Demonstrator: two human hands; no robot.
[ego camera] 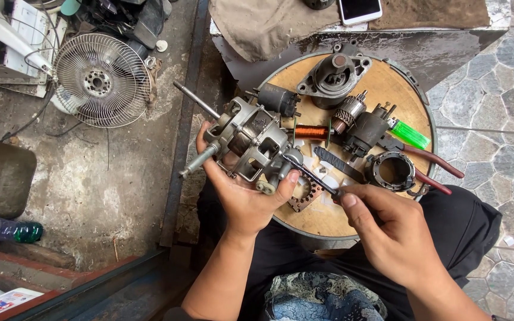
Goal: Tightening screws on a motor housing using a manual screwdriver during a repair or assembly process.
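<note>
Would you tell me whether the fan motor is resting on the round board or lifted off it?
Lifted: the left hand cradles the fan motor at the round board's near edge; the right hand pokes a screwdriver into it.

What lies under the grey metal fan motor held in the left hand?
Under the grey metal fan motor show the left hand, a rusty flat notched plate and the round wooden board; anything else there is covered.

Repair workshop, motor parts (pixel 352 116) on round board (pixel 328 220), fan grille (pixel 102 80)
</note>
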